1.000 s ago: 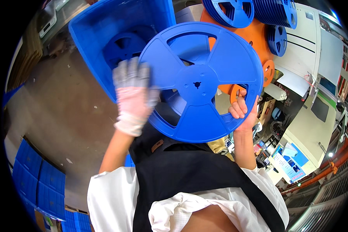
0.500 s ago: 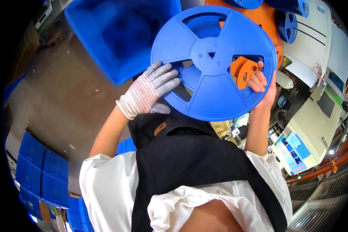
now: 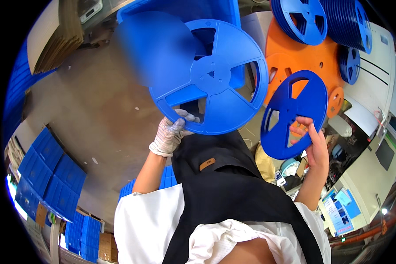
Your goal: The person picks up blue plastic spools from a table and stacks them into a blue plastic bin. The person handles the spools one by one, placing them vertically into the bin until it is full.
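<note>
In my left hand (image 3: 174, 132), which wears a pale striped glove, is the lower left rim of a large blue reel disc (image 3: 229, 105). Its flat face, with a hub and cut-out windows, is turned up toward me. A blurred blue patch hides its upper left side. My bare right hand (image 3: 313, 143) grips a second, darker blue reel disc (image 3: 279, 141) by its lower right rim, with fingers passing through a window. This disc is tilted and stands apart, to the right of the first.
Behind the left disc is a large blue bin (image 3: 226, 11). An orange surface (image 3: 319, 55) at the far right bears stacked blue reels (image 3: 310, 22) and orange reels (image 3: 335, 102). Blue crates (image 3: 53, 169) are piled at left; a cream cabinet (image 3: 361, 176) stands at right.
The two discs, earlier overlapping before me, are now apart. The left hand has closed on one; the right has carried the other rightward and tilted it. The view has shifted too.
</note>
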A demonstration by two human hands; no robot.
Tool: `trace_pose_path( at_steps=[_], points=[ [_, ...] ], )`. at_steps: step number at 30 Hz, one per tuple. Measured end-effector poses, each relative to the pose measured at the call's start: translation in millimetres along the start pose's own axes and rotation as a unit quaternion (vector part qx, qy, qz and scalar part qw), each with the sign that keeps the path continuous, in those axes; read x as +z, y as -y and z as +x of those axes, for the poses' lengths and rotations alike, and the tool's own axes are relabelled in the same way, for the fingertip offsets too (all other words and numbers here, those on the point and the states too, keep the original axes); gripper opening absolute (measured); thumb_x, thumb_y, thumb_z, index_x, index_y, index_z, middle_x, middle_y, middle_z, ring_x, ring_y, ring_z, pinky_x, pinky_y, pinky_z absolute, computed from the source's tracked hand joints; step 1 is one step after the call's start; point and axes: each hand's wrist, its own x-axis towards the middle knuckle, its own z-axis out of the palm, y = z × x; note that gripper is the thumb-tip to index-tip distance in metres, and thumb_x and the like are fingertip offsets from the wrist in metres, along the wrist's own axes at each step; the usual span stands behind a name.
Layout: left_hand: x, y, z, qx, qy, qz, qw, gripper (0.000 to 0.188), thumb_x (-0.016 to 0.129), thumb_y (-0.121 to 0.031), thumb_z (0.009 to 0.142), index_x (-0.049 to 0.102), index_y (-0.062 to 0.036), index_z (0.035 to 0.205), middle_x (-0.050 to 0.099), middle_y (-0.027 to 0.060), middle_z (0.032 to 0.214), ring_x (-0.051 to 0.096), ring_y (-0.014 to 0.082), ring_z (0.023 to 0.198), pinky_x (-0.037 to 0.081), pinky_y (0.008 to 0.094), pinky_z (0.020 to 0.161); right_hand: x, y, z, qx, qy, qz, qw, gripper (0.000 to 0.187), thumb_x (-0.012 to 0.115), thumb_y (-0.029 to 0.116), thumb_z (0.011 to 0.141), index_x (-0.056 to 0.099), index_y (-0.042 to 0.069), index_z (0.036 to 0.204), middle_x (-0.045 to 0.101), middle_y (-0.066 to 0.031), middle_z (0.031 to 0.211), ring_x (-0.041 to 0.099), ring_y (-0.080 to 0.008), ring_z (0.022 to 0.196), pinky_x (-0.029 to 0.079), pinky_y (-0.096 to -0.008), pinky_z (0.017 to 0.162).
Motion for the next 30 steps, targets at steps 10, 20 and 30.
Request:
trace_pose_path(
  at_steps=[10,20,30],
  points=[
    [-24.3,-3.2,5.1,0.05,-0.059,-0.051,0.996,0.024,0.067,-0.012,0.092,0.059,-0.0058,0.114,0.068,0.0108,0.106,0.066,0.0331,0.107,0.061,0.0418,0.085,-16.6,-2.3,1.0,-0.002,-0.04,-0.008,0.999,0.034,0.061,0.033,0.096,0.057,0.004,0.114,0.059,-0.0119,0.121,0.062,-0.0289,0.114,0.059,-0.0348,0.066],
    [-101.8,11.7,186.7,0.041,-0.257,0.566,0.782,0.047,0.075,-0.03,0.083,0.058,-0.0023,0.116,0.068,0.013,0.102,0.065,0.0236,0.095,0.05,0.0328,0.082,23.7,-25.1,24.7,-0.09,-0.011,0.28,0.956,0.055,0.03,0.057,0.102,0.052,0.01,0.118,0.05,-0.013,0.135,0.066,-0.0372,0.098,0.056,-0.0363,0.061],
    [-36.2,10.1,176.1,0.272,-0.23,0.55,0.755,0.069,0.058,-0.038,0.093,0.034,-0.004,0.148,0.039,0.0214,0.15,0.037,0.04,0.137,0.032,0.0426,0.113,4.4,-38.6,31.5,-0.137,0.074,0.396,0.905,0.06,0.03,0.061,0.1,0.052,0.006,0.088,0.047,-0.0213,0.142,0.045,-0.0149,0.045,0.035,-0.029,0.043]
  ],
)
